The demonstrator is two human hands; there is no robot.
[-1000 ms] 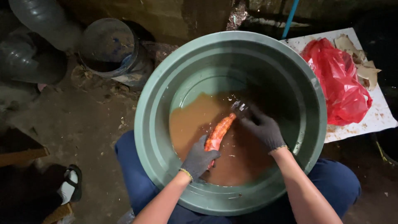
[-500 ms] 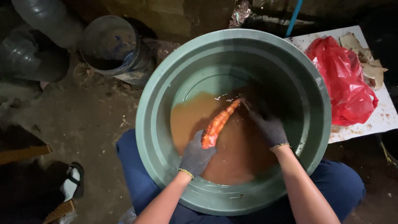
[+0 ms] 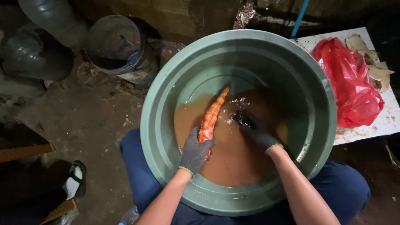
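Green basin holding murky brown water; orange carrot gripped in dark grey gloves, left hand and right hand. Far right, red bag on white board. Near, blue trousers.

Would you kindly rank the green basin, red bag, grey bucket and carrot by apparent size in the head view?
1. green basin
2. red bag
3. grey bucket, close to the bag and partly shadowed, so unsure
4. carrot

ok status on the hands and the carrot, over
Left hand gripping carrot. Right hand dipped in muddy water beside it. Nothing else in basin.
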